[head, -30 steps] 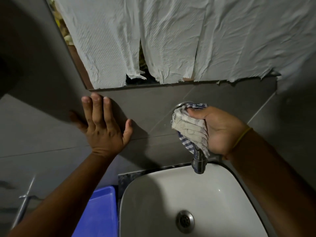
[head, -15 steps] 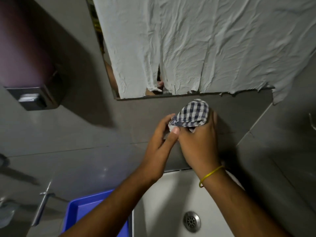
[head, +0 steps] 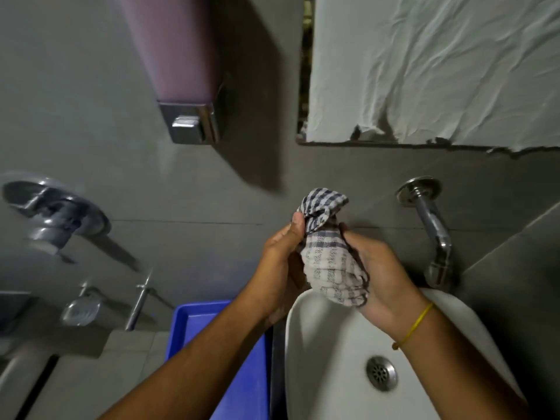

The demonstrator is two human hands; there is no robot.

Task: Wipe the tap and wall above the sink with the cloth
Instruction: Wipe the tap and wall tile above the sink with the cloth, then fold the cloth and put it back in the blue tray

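Both hands, left hand (head: pixel 280 262) and right hand (head: pixel 380 277), grip clamped on bunched checked cloth (head: pixel 328 253), held above sink (head: pixel 327 344), left of tap (head: pixel 433 234). Cloth off wall (head: pixel 194 189) and tap; wiping likely unfinished, progress unclear.

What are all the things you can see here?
Cloth: one, blue-and-white check, bunched between both hands.
Tap: one, silver, on the wall right of the cloth.
Sink: one, white, below the hands.
Drain: one, silver, in the sink.
Wall: grey tiles.
Dispenser: one, purple and chrome, upper wall.
Paper: white, crumpled, covering the mirror.
Tray: one, blue, left of the sink.
Left hand: holding the cloth.
Right hand: holding the cloth; yellow band on the wrist.
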